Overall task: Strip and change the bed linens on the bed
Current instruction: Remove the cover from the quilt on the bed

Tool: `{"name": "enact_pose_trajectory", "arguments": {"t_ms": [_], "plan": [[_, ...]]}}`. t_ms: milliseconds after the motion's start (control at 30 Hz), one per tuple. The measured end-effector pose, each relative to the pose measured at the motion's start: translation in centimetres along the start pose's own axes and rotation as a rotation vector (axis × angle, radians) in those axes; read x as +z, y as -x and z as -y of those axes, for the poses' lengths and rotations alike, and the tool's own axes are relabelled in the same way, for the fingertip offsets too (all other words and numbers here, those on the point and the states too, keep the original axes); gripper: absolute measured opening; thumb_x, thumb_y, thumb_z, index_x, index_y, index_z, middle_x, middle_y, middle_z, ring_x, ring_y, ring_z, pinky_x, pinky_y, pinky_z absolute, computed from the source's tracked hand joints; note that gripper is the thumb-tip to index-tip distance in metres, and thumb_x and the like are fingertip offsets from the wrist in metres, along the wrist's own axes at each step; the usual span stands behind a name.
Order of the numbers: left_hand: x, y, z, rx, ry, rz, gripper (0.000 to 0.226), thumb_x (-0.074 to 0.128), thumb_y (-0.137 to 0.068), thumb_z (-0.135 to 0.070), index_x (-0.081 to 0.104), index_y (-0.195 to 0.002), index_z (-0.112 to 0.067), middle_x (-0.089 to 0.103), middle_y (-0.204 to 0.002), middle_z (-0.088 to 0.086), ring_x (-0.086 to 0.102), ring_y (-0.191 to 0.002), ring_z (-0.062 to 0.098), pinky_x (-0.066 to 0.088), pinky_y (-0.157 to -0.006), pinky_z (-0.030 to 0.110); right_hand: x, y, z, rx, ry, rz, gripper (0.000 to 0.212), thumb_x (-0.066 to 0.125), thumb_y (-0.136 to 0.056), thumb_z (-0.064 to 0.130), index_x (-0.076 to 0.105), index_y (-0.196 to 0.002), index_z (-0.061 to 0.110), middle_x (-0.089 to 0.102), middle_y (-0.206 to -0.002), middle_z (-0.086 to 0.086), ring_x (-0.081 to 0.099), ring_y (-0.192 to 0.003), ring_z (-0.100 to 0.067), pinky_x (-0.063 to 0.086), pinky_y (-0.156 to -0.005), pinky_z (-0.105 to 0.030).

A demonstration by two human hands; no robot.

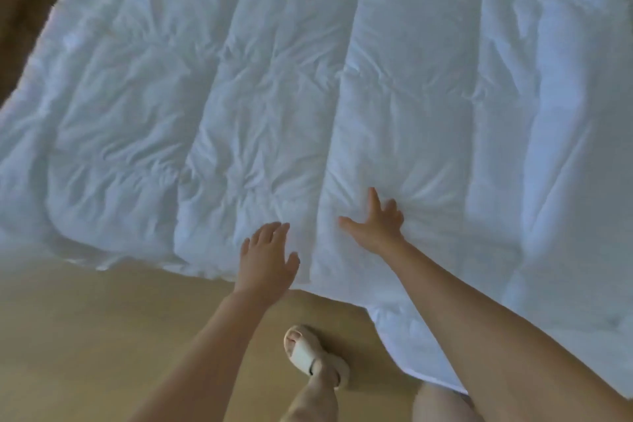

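A white quilted duvet (281, 86) lies spread over the bed and fills most of the view. Its near edge hangs down toward the floor at the lower right. My left hand (267, 257) is flat with straight fingers at the duvet's near edge. To its right, my right hand (376, 223) lies on the duvet with fingers spread, and the fabric bunches in small folds around its fingertips. Neither hand grips anything.
Light wooden floor (85, 336) runs along the near side of the bed. My foot in a white sandal (308, 353) stands on it close to the hanging duvet edge. A dark brown strip (24, 10) shows at the top left beyond the duvet.
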State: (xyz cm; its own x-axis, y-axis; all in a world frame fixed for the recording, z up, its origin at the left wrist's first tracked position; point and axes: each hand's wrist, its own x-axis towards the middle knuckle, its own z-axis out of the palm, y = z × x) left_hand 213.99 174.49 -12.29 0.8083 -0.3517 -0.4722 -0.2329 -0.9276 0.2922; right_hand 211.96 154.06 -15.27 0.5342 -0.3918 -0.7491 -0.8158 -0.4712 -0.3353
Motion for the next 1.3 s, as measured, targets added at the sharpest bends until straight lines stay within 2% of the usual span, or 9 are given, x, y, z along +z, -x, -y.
{"name": "enact_pose_trajectory", "arguments": {"t_ms": [367,533,767,900,1033,1100,1167,1233,1300], "plan": [[-12.1,-4.5,27.0,-0.346,0.049,-0.083,0.068,0.053,-0.092,-0.04,0.025,-0.148,-0.014,0.029,-0.152,0.005,0.026,-0.138,0.025,0.025,-0.11,0.042,15.0,-1.7,24.6,-0.165,0.171,0.096,0.121,0.065,-0.068,0.07,-0.02,-0.146,0.033,-0.025,-0.153,-0.011,-0.016,-0.143,-0.032,0.013,-0.106,-0.066],[-15.3,-11.1,33.1,-0.377,0.072,-0.022,0.069,0.055,-0.09,-0.044,0.026,-0.147,-0.018,0.03,-0.151,0.003,0.024,-0.139,0.025,0.024,-0.11,0.041,18.9,-4.2,34.1,-0.206,0.21,0.16,0.117,0.066,-0.066,0.071,-0.016,-0.145,0.041,-0.03,-0.152,-0.011,-0.021,-0.142,-0.031,0.007,-0.105,-0.069],[-19.1,-17.4,42.0,-0.244,-0.033,-0.039,0.068,0.061,-0.084,-0.044,0.035,-0.142,-0.019,0.033,-0.146,0.004,0.025,-0.136,0.026,0.018,-0.111,0.04,24.0,-6.7,43.8,-0.225,0.297,0.111,0.126,0.064,-0.062,0.075,-0.022,-0.145,0.033,-0.036,-0.149,-0.009,-0.026,-0.14,-0.032,0.002,-0.103,-0.07],[-21.3,-19.1,46.8,-0.312,0.052,-0.197,0.107,0.075,-0.067,-0.05,0.009,-0.15,-0.032,0.01,-0.154,0.006,0.012,-0.14,0.025,0.007,-0.113,0.039,26.4,-7.1,47.8,-0.125,0.268,0.057,0.129,0.056,-0.06,0.082,-0.022,-0.146,0.025,-0.035,-0.15,-0.008,-0.027,-0.14,-0.031,-0.003,-0.103,-0.07],[-23.2,-22.1,49.8,-0.526,0.292,-0.036,0.137,0.083,-0.052,-0.059,-0.009,-0.149,-0.029,0.011,-0.154,0.007,0.014,-0.142,0.026,0.016,-0.113,0.046,28.5,-6.5,52.4,0.026,0.095,-0.02,0.128,0.052,-0.063,0.083,-0.015,-0.149,0.014,-0.026,-0.155,-0.004,-0.021,-0.143,-0.027,-0.004,-0.106,-0.066],[-23.8,-23.3,50.2,-0.51,0.411,0.059,0.123,0.083,-0.059,-0.051,0.005,-0.149,-0.018,0.029,-0.146,0.01,0.031,-0.136,0.028,0.029,-0.108,0.043,28.8,-6.0,55.5,0.098,-0.028,-0.022,0.125,0.049,-0.065,0.083,-0.011,-0.149,0.014,-0.021,-0.157,-0.004,-0.016,-0.144,-0.027,0.0,-0.109,-0.064],[-25.0,-23.8,49.9,-0.389,0.527,0.115,0.067,0.073,-0.076,-0.029,0.036,-0.128,-0.009,0.053,-0.125,0.011,0.052,-0.116,0.03,0.045,-0.09,0.036,29.8,-4.7,58.5,0.135,-0.2,-0.019,0.116,0.047,-0.069,0.083,-0.002,-0.151,0.017,-0.007,-0.159,-0.006,-0.005,-0.145,-0.028,0.008,-0.115,-0.055],[-27.3,-23.0,50.1,-0.218,0.606,0.169,0.02,0.052,-0.083,-0.009,0.05,-0.103,-0.009,0.062,-0.097,0.006,0.061,-0.096,0.029,0.048,-0.072,0.031,30.7,-2.9,62.4,0.192,-0.369,-0.063,0.108,0.051,-0.069,0.08,0.017,-0.149,0.015,0.019,-0.153,-0.009,0.017,-0.141,-0.029,0.024,-0.112,-0.047],[-30.5,-20.2,50.7,-0.087,0.76,0.245,0.019,0.043,-0.081,0.0,0.055,-0.09,-0.011,0.062,-0.082,0.001,0.061,-0.08,0.02,0.046,-0.062,0.025,30.4,-0.3,66.5,0.28,-0.437,-0.135,0.092,0.059,-0.071,0.071,0.036,-0.136,0.01,0.037,-0.135,-0.006,0.033,-0.13,-0.026,0.036,-0.101,-0.041]]}}
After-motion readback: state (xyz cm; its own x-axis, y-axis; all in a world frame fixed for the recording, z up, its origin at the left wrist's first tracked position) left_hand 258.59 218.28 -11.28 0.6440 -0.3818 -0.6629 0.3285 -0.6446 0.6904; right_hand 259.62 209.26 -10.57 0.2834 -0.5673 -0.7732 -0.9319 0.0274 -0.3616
